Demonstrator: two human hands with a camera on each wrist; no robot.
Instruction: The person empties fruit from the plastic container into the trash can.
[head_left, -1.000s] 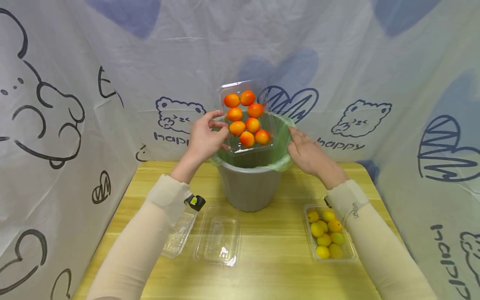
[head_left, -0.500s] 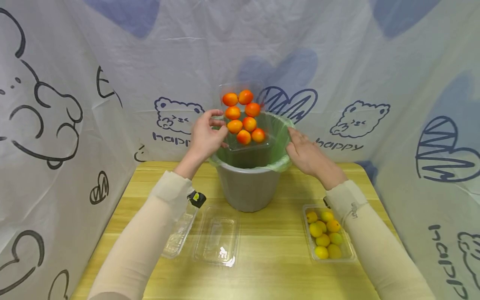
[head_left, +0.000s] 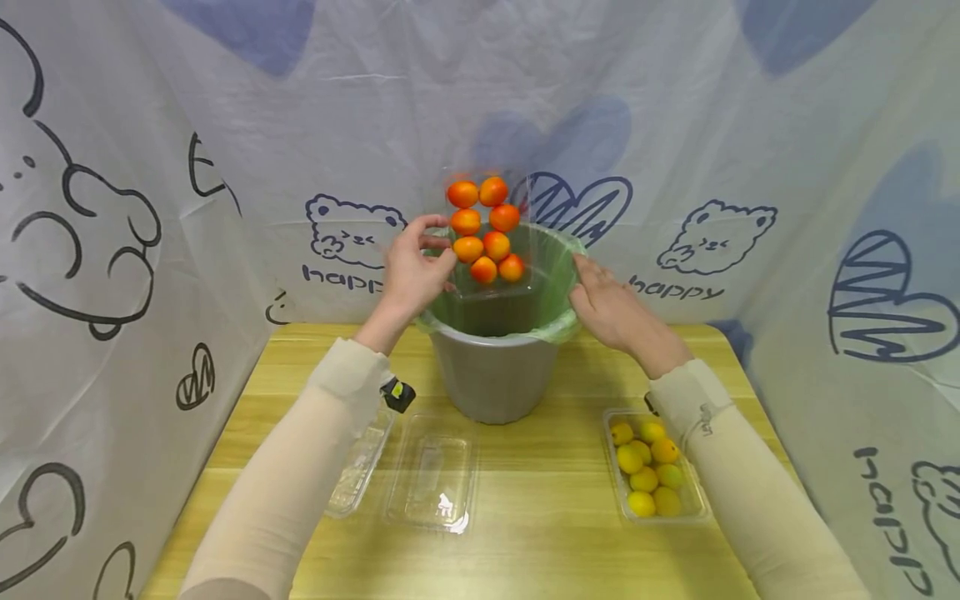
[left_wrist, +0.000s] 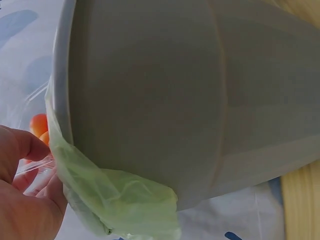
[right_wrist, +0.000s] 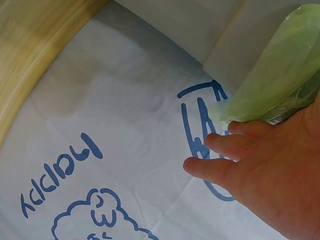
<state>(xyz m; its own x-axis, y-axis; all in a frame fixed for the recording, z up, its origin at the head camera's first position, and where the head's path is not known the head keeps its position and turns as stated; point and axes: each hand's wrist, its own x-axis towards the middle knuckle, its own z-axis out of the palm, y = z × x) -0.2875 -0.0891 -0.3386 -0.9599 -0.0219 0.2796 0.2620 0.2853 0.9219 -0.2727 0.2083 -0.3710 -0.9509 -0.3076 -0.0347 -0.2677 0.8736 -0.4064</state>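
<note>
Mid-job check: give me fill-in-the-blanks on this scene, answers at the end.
1. The left hand holds a clear tray showing ____ orange fruits.
2. The right hand is at the bin, whose liner is ____.
3. In the head view, yellow fruits sit to the ____ of the bin.

Answers: eight; green; right.

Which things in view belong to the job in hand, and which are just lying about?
In the job:
left hand, holding the fruit tray
orange-red fruit, in that tray
grey bin
green liner, in the bin
right hand, at the liner's edge

Apparently just lying about, untouched:
yellow fruit in a plastic box
middle clear container
left clear container, partly hidden
</note>
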